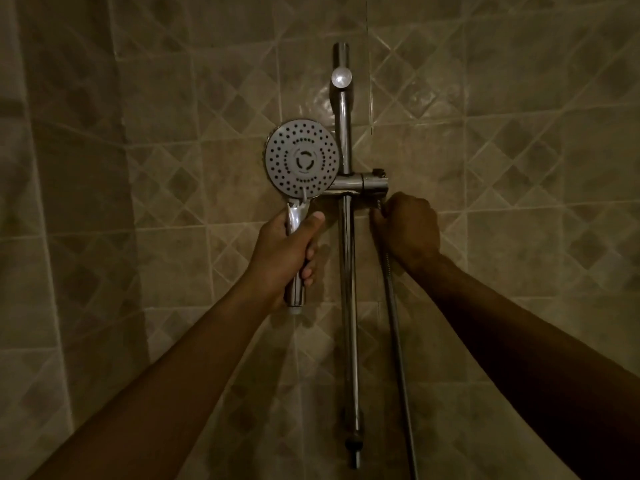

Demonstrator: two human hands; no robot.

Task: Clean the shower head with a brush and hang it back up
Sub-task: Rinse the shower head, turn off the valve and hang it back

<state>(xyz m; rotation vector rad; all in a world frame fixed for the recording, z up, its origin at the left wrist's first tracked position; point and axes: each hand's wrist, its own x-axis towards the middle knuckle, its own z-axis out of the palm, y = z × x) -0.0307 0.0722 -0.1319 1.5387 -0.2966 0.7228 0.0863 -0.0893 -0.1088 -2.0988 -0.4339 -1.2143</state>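
My right hand (407, 230) covers the hose (398, 341) top; its lower end leaves the bottom edge. My left hand (287, 251) hides the shower head (302, 157) handle's middle.

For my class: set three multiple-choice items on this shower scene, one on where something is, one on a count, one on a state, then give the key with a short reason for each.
1. Where is the shower head relative to the upright rail?
A. Left of it
B. Right of it
C. Lying on the floor

2. How many hands are in view?
A. None
B. One
C. Two

3. What is the left hand doing?
A. Hanging open, touching nothing
B. Gripping the shower head's handle
C. Pressing flat on the tiled wall

Key:
1 A: the round spray face sits left of the rail, beside the slider bracket.
2 C: the left hand and the right hand both show.
3 B: its fingers and thumb curl round the chrome handle, while the right hand grips the hose under the bracket.
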